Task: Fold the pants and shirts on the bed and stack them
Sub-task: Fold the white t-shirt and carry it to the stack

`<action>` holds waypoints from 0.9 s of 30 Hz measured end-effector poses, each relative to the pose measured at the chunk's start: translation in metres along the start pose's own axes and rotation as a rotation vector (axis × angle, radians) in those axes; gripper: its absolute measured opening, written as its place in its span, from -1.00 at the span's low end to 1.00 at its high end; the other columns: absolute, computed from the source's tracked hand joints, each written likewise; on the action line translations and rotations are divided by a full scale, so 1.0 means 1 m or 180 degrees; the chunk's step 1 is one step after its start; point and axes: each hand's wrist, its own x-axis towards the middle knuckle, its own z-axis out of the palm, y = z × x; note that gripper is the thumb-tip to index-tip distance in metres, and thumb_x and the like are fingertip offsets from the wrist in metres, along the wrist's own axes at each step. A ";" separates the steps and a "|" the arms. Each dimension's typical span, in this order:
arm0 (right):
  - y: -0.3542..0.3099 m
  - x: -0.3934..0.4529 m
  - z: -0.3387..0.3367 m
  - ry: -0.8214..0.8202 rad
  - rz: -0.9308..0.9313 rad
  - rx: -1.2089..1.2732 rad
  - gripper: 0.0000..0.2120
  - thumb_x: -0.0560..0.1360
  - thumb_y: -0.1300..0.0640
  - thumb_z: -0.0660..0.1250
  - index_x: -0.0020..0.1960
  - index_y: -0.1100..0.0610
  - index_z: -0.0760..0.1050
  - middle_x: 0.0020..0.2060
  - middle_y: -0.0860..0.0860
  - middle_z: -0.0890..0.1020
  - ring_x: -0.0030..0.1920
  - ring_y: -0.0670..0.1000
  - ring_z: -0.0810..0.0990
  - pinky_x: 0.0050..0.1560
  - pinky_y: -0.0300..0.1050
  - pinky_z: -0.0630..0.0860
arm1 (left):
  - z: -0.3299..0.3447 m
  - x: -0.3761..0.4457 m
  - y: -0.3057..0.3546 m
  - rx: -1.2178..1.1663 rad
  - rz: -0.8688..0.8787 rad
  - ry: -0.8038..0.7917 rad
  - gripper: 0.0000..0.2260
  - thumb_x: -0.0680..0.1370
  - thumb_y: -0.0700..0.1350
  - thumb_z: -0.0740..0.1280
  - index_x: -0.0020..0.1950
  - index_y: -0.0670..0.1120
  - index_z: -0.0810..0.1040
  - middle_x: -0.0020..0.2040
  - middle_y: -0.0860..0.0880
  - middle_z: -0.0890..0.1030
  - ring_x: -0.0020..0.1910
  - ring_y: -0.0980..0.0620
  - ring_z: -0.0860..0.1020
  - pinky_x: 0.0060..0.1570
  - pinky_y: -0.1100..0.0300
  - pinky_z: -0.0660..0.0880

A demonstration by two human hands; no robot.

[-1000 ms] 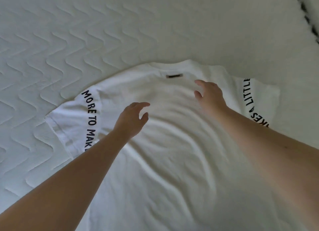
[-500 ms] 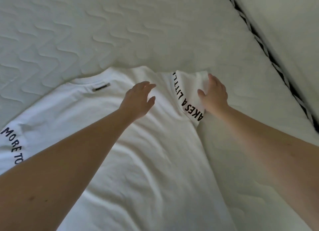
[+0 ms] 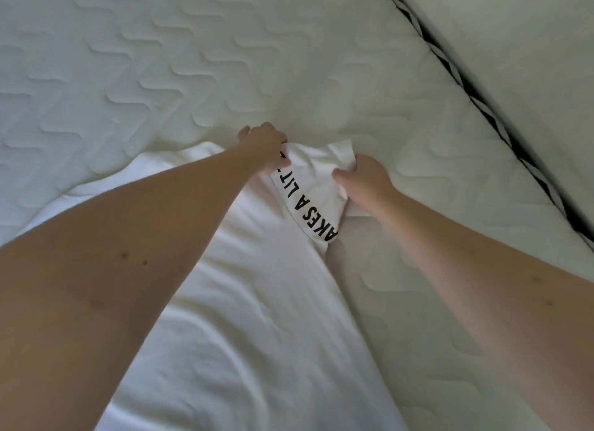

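Head camera looks down on a white quilted mattress with a wavy stitched pattern (image 3: 199,60), which fills most of the view and serves as the surface for everything else. Along the mattress's far right edge runs a black-and-white patterned trim band (image 3: 482,109), slanting from the top toward the right border. Spread flat on the mattress, from its middle down to the near edge of the view, lies a white cotton T-shirt (image 3: 250,334) with soft wrinkles across its body. At the shirt's upper right corner, a short white sleeve with black printed capital letters (image 3: 308,199) is bunched and lifted slightly off the mattress. Both bare forearms reach in from the near corners toward that sleeve. The left hand (image 3: 263,147) grips the sleeve's upper edge with curled fingers, and the right hand (image 3: 360,176) pinches the sleeve's outer hem, thumb on top of the fabric.
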 end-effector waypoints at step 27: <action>0.069 -0.047 -0.048 -0.0838 -0.0011 -0.0017 -0.74 0.48 -0.04 0.38 -0.13 0.18 0.55 -0.25 0.05 0.69 -0.14 0.08 0.65 -0.11 -0.04 0.53 | 0.005 0.025 0.061 -0.1126 0.0417 -0.0179 -0.84 0.62 -0.07 0.27 0.12 -0.10 0.56 -0.12 0.01 0.51 -0.18 0.00 0.46 -0.29 0.22 0.30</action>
